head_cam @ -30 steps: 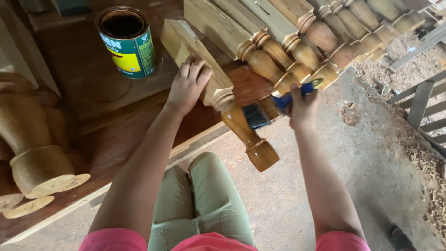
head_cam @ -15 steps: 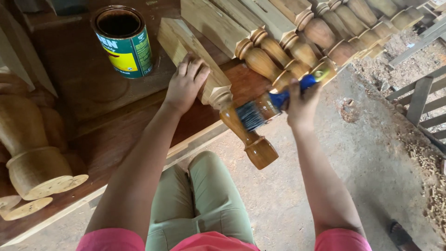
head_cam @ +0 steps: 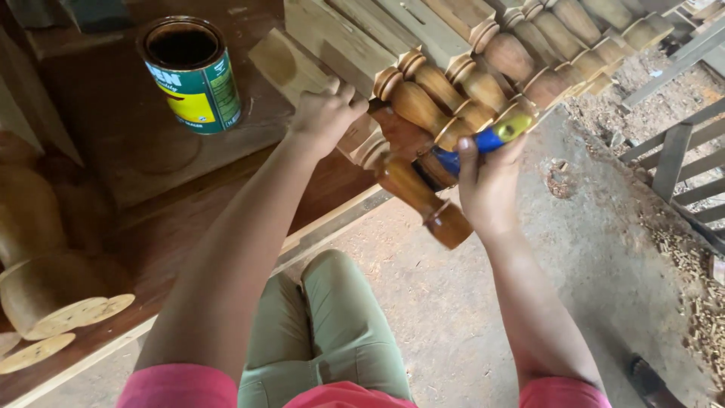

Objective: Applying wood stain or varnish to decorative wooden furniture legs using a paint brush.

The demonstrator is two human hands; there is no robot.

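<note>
My left hand point(head_cam: 323, 115) grips the square upper part of a turned wooden baluster point(head_cam: 411, 193) whose lower end juts over the bench edge and looks dark and wet with stain. My right hand point(head_cam: 489, 185) is closed on a paintbrush with a blue and yellow handle point(head_cam: 492, 136). Its bristles press against the baluster's turned middle and are mostly hidden. An open tin of dark stain point(head_cam: 192, 73) with a green and yellow label stands on the bench at upper left.
A row of unstained turned balusters point(head_cam: 521, 57) lies across the top. Large turned wooden posts point(head_cam: 45, 279) rest at the left on the stained wooden bench point(head_cam: 151, 227). Sawdust and shavings cover the concrete floor point(head_cam: 604, 249) at right, near wooden slats point(head_cam: 680, 151).
The baluster has turned darker along its lower part. My right hand has moved the brush up and in against the baluster. The view has shifted slightly to the right.
</note>
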